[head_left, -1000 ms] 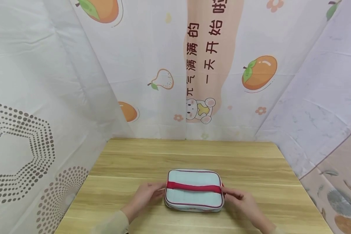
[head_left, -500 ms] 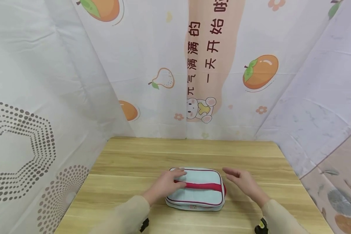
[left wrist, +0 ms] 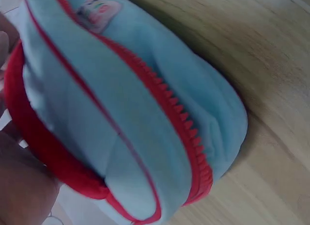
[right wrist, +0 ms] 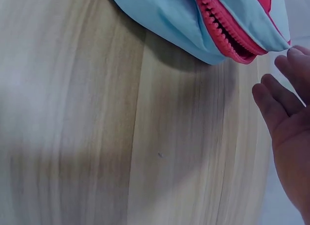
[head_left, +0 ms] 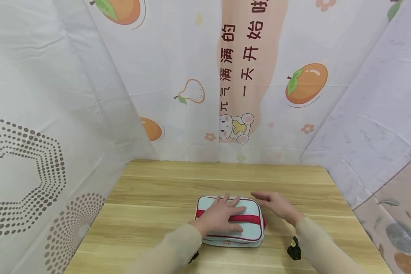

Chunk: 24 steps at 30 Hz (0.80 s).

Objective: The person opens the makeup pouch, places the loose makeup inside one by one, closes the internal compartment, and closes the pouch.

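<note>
A light blue zippered pouch (head_left: 251,207) with dark red piping lies on the table, a red strap handle (head_left: 248,219) across its top. My left hand (head_left: 220,215) rests on its top with fingers spread over the strap. The right hand (head_left: 275,206) is by the pouch's far right corner, fingers extended and holding nothing. In the right wrist view its fingertips (right wrist: 261,91) are right beside the pouch's end. The red zipper (left wrist: 169,104) runs along the side, its teeth parted at the end. A small printed label (left wrist: 99,12) sits near it.
The pouch stands on a wood-grain table (head_left: 150,190). A printed curtain (head_left: 178,125) hangs at the table's back edge, with further curtains on the left (head_left: 99,133) and right (head_left: 349,152). Dark wrist devices (head_left: 294,249) hang below the sleeves.
My left hand has gone from the pouch's left end up onto its top and spread out. The right hand has let go of the right end and moved to the far corner.
</note>
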Tool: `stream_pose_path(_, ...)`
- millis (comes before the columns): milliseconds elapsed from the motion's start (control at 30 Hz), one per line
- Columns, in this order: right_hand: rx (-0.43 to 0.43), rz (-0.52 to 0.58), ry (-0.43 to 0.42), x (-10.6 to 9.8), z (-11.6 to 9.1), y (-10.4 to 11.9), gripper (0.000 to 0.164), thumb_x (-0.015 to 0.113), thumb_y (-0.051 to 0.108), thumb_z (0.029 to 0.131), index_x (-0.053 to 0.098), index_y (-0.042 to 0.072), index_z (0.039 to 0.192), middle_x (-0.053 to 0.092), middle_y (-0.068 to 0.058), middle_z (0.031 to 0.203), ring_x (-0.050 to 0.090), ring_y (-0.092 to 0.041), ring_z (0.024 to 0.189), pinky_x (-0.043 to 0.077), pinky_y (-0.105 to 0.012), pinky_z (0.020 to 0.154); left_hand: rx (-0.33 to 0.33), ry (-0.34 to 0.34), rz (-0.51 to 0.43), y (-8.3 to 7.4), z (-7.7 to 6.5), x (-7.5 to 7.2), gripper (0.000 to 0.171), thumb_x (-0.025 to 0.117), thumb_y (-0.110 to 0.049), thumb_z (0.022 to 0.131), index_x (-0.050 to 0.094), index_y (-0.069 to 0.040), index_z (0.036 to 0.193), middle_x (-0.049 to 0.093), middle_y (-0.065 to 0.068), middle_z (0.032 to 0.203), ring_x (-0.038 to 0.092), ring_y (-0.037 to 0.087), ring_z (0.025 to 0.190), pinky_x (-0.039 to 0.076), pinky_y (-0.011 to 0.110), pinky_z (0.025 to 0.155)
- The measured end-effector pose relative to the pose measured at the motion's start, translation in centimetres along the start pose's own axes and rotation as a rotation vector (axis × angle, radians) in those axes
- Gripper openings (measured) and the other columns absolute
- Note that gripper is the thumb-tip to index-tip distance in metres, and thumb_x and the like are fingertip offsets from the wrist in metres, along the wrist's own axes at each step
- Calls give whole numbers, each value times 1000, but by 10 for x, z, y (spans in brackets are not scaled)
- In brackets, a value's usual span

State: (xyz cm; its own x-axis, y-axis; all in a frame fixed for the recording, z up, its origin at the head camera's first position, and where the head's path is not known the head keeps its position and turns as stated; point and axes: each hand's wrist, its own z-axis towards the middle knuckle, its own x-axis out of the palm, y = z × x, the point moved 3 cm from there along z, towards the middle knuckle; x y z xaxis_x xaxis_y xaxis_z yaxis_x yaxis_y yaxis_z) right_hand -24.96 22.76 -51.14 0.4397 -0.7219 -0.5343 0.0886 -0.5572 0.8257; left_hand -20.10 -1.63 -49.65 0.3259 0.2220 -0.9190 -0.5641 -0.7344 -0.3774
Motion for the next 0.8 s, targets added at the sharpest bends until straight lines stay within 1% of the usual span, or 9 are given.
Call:
stream_pose_path(100, -16, 9, 32, 2, 5, 1, 44, 60, 32, 104, 60, 15, 145, 59, -7, 147, 47, -34, 141, 38, -59, 114, 40, 12, 107, 0, 1, 7, 73, 63, -66, 91, 38, -44, 156, 20, -7, 170, 15, 37, 156, 14, 59, 125)
stream_pose_path(200, -34, 12, 66, 4, 8, 1, 43, 59, 29, 105, 60, 15, 145, 57, -8, 148, 44, -37, 143, 34, -62, 115, 74, 9, 195, 2, 0, 13, 76, 56, -73, 91, 31, -46, 158, 13, -7, 171, 12, 37, 157, 14, 59, 125)
stream_pose_path(300, -30, 15, 106, 6, 11, -1, 40, 57, 26, 106, 60, 18, 145, 56, -8, 149, 41, -38, 145, 32, -65, 115, 103, 11, 260, 4, -2, 16, 78, 49, -76, 93, 23, -47, 160, 8, -5, 172, 11, 36, 157, 13, 58, 125)
stream_pose_path(400, -23, 12, 142, 8, 15, -5, 38, 55, 21, 106, 61, 22, 144, 59, -5, 146, 44, -37, 143, 32, -65, 115, 131, 11, 313, 4, -5, 17, 79, 42, -78, 94, 17, -46, 162, 5, -4, 173, 10, 36, 157, 12, 58, 126)
stream_pose_path(467, -21, 14, 162, 10, 17, -6, 37, 55, 19, 106, 63, 23, 142, 63, -3, 142, 47, -35, 140, 34, -64, 115, 146, 6, 338, 3, -6, 16, 81, 41, -79, 93, 17, -44, 162, 6, -3, 173, 10, 36, 157, 13, 58, 125)
stream_pose_path(567, -23, -4, 178, 11, 19, -7, 34, 56, 21, 106, 66, 19, 137, 67, -3, 136, 53, -34, 135, 39, -62, 112, 159, -7, 360, 2, -7, 15, 82, 43, -79, 93, 19, -43, 162, 9, -2, 172, 13, 36, 157, 16, 57, 125)
stream_pose_path(700, -6, -33, 170, 11, 19, -5, 32, 58, 26, 105, 69, 16, 133, 69, -4, 131, 56, -33, 132, 41, -62, 110, 161, -16, 364, 1, -9, 14, 83, 45, -79, 92, 22, -41, 162, 12, 0, 172, 15, 36, 157, 18, 57, 125)
stream_pose_path(800, 6, -48, 147, 10, 19, -4, 31, 59, 26, 104, 70, 15, 132, 70, -4, 130, 57, -34, 131, 40, -63, 110, 157, -17, 353, 0, -9, 13, 83, 47, -79, 92, 23, -41, 162, 13, 0, 172, 15, 36, 157, 17, 58, 125)
